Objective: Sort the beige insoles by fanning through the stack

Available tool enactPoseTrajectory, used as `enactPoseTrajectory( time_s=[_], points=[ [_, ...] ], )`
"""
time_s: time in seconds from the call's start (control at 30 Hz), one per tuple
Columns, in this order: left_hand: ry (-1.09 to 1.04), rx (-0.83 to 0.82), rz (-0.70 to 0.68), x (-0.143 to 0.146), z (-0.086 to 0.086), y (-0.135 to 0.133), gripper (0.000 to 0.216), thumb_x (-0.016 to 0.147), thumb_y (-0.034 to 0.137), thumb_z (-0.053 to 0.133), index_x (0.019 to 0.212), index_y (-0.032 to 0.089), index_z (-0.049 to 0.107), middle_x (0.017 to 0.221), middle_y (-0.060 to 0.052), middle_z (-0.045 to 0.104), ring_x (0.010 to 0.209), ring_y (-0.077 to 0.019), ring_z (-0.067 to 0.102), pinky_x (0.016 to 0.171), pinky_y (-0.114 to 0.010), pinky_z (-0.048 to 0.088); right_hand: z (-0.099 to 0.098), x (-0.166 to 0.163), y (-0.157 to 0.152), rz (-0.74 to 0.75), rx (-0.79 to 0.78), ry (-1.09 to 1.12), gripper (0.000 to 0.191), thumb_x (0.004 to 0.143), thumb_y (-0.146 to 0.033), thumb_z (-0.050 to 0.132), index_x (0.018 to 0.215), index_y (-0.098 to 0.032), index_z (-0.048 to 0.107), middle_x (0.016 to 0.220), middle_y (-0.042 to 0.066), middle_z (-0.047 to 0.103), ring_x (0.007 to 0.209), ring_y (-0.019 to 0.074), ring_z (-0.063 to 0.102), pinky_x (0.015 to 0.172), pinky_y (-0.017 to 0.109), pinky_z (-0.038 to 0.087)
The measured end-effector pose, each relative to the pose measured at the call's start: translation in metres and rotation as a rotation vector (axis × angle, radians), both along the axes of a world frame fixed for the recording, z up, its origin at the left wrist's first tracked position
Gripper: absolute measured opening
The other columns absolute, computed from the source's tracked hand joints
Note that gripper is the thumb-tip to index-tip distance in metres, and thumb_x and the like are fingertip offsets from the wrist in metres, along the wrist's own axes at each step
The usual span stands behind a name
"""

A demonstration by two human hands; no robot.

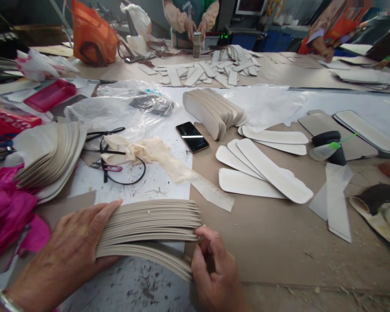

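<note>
A thick stack of pale insole-shaped boards (149, 229) lies at the near edge of the worktable (263, 242), its long axis running left to right. The left hand (68, 251) cups its left end, fingers together and pressed flat. The right hand (214, 273) pinches the fanned right end between thumb and curled fingertips. A phone (192, 137) lies well beyond.

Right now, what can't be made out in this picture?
Head view only.
Ends of the stack of insole boards: covered by left hand and right hand.
The dark bundle: veiled by the clear plastic bag.
The co-worker's small stack: too far to identify.
Picture's top right corner: blurred.
</note>
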State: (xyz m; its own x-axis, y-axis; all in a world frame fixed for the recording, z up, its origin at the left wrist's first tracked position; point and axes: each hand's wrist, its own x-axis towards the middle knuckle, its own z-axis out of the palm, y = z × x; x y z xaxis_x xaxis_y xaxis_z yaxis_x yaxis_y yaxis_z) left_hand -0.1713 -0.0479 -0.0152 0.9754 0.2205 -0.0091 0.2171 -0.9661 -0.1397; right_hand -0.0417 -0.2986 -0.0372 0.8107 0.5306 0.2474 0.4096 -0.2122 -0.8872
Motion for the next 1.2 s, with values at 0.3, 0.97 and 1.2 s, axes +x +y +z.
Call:
enactPoseTrajectory(
  time_s=[0.3,0.97,1.2],
  points=[
    [-0.035,0.015,-0.025,0.004,0.003,-0.001,0.087,0.062,0.045,0.07,0.133,0.016,0.027,0.117,-0.015,0.053,0.105,-0.032,0.052,0.087,-0.045,0.04,0.003,0.001,-0.004,0.044,-0.033,-0.003,0.021,0.087,-0.014,0.044,0.105,-0.023,0.049,0.069,-0.005,0.044,0.058,0.0102,0.048,0.057,0.02,0.041],
    [-0.103,0.053,-0.071,0.006,0.007,-0.003,0.09,0.06,0.044,0.074,0.132,0.014,0.03,0.115,-0.014,0.057,0.102,-0.0298,0.055,0.084,-0.04,0.039,0.004,-0.004,-0.005,0.03,-0.007,-0.104,0.023,0.083,-0.008,0.045,0.102,-0.021,0.047,0.099,0.002,0.053,0.094,0.015,0.049,0.081,0.024,0.041],
    [-0.098,0.035,-0.075,0.0,-0.002,0.0,0.093,0.058,0.044,0.075,0.133,0.016,0.029,0.118,-0.014,0.056,0.105,-0.0294,0.053,0.088,-0.04,0.036,-0.005,-0.024,-0.008,-0.1,0.012,0.04,0.021,0.085,-0.016,0.049,0.103,-0.025,0.049,0.096,-0.001,0.058,0.092,0.0132,0.056,0.084,0.021,0.042]
  ],
)
